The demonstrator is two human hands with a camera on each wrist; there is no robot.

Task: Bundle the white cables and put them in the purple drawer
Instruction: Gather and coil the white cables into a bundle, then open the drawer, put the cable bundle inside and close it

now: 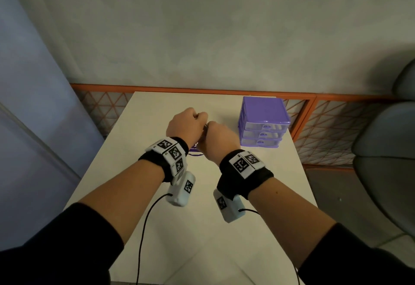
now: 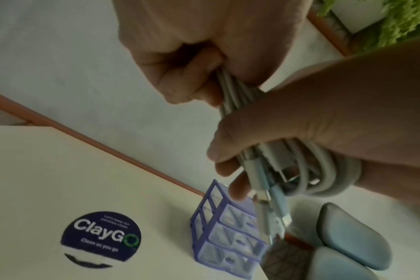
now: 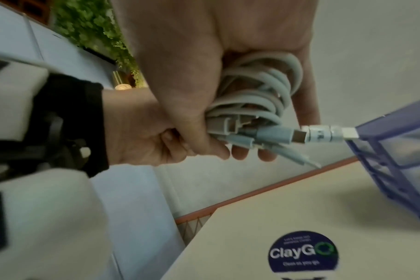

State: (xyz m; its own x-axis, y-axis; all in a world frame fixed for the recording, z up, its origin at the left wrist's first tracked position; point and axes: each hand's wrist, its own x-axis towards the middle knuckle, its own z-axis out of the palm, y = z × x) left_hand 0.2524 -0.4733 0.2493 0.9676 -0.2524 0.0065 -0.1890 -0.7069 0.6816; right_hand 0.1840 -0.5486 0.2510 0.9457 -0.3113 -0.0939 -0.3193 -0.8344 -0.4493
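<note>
Both hands hover together over the middle of the white table (image 1: 157,195). My right hand (image 1: 219,139) grips a coil of white cables (image 3: 252,98) in its fist, with several plug ends (image 3: 297,135) sticking out past the fingers. My left hand (image 1: 186,125) curls round a few straight strands of the cables (image 2: 235,91) just above the coil, touching the right hand (image 2: 324,113). The purple drawer unit (image 1: 263,123) stands on the table to the right of the hands, its three clear-fronted drawers pushed in. From the head view the cables are almost hidden between the fists.
A round dark ClayGo sticker (image 2: 101,238) lies on the table under the hands. An orange mesh railing (image 1: 325,127) runs behind and to the right of the table. Grey padded seats (image 1: 386,161) stand at the right.
</note>
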